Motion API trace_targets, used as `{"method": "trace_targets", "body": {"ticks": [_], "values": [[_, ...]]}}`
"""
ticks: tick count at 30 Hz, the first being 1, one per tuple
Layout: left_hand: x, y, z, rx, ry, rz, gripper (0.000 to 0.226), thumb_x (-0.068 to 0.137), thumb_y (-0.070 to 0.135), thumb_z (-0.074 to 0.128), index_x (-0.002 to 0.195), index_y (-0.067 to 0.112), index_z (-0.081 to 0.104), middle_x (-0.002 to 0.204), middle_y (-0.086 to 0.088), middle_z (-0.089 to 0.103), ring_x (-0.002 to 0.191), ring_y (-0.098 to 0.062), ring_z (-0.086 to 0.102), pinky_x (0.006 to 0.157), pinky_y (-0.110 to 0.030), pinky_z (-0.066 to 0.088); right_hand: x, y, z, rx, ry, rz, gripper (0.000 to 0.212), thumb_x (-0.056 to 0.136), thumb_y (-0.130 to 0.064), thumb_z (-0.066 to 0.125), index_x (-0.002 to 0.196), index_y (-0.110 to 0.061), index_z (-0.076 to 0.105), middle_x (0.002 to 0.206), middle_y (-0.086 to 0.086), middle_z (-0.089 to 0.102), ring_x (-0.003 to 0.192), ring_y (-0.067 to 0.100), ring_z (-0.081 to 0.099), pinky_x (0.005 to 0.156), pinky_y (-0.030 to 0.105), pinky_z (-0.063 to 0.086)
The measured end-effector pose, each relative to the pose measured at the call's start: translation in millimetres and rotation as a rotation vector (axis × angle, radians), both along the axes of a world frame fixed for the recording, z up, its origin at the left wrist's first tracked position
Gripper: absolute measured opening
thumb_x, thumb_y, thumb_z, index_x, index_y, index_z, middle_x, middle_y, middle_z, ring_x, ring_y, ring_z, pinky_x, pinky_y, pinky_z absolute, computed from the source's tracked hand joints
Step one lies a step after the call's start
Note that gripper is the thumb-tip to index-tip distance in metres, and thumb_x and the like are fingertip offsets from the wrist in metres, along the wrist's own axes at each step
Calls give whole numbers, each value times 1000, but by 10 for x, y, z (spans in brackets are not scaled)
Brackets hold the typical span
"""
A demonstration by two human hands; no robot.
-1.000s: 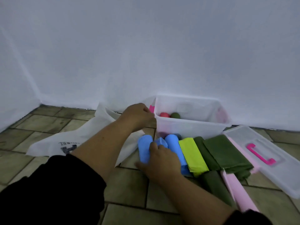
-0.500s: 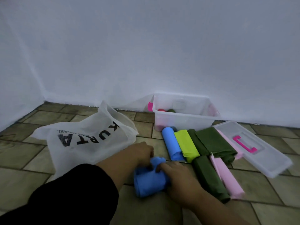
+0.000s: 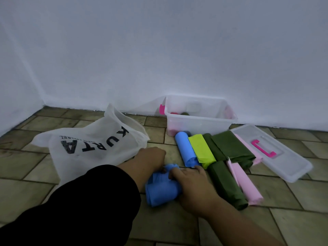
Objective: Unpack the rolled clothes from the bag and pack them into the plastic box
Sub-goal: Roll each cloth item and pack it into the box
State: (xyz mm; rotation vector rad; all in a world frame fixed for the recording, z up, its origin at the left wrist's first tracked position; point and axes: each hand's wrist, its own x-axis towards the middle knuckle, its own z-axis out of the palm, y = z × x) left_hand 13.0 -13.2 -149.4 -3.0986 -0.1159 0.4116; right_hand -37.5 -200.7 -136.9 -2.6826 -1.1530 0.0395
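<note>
Standing right here, so here's what I'd worry about. The big white fabric bag with black KURTA lettering (image 3: 92,148) is slumped on the tiled floor off to the left with its mouth gaping. I can't tell if anything's left inside, so a roll could get forgotten.

The clear plastic box with the pink latch (image 3: 200,117) sits against the wall, well apart from the hands, with only a couple of roll ends showing inside. Its clear flat lid with the pink handle (image 3: 287,162) lies on the floor to the right, right up against the pink rolls, so it's easy to knock when reaching over.

In front of the box there's a row of rolled clothes (image 3: 201,150) in blue, lime, dark green and pink, all on the floor and not boxed yet.

The real risk is the crumpled blue fabric roll (image 3: 161,189) nearest the person, which looks loose and puffy. The left hand (image 3: 150,158) pinches its far end with curled fingers, and the right hand (image 3: 191,185) grips its side. Lift it like that and I reckon it unrolls, then it won't sit neatly in the box.
</note>
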Motion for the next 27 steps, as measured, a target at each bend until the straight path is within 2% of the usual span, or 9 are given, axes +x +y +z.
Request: {"method": "trace_targets", "body": {"ticks": [3,6,10,13,14,16,19,24,27], "values": [[25,16,-31,-2,-8,2,36,72,50,66,86,27,42,105,-2,58,93,-22,57,69,-33,40,63,12,66,-51,44,46,32,79,-29,54,109,-38,44,104,-11,60,105,14,54,103,39,21],[29,20,-20,28,-32,-40,30,78,46,63,92,25,48,107,-4,57,95,-23,57,70,-34,38,163,38,135,-93,147,42,38,79,-30,60,115,-38,48,115,-12,61,109,13,55,105,39,23],[-81,34,46,64,-261,-79,20,87,24,52,107,21,50,112,-7,55,98,-26,57,76,-37,38,258,79,166,-126,247,36,40,85,-32,57,124,-37,51,121,-10,62,109,15,56,105,38,29],[-173,33,251,-96,-367,2,19,87,23,55,106,23,52,110,-3,54,93,-21,57,81,-35,44,314,85,150,-103,274,6,39,86,-39,56,125,-38,55,120,-6,60,111,18,54,100,37,36],[-204,35,345,-183,-345,20,15,86,25,58,101,25,53,108,-1,54,91,-19,56,80,-33,46,338,92,140,-106,269,-4,38,86,-40,55,125,-38,55,119,-3,57,111,20,53,97,37,37],[-280,38,497,-342,-132,-1,18,83,33,65,97,28,54,106,3,56,89,-12,54,78,-29,46,383,117,120,-128,250,-13,37,88,-42,53,125,-37,56,116,1,54,110,23,51,93,36,36],[-455,0,526,-325,239,-78,41,79,37,70,115,31,51,118,5,54,100,-12,51,82,-29,41,415,138,94,-155,229,-15,37,90,-42,50,127,-36,54,117,0,56,112,21,51,91,38,34],[-561,48,434,-372,213,-22,42,85,33,65,123,27,49,123,0,55,101,-14,51,86,-31,42,349,103,38,20,112,5,24,88,-41,51,110,-30,49,106,-6,61,102,19,55,85,34,36],[-530,63,455,-354,263,1,43,89,32,59,130,25,48,126,-3,55,109,-17,52,94,-34,42,303,54,25,49,139,44,40,78,-43,59,115,-29,51,110,-5,57,103,17,53,85,31,43]]}}
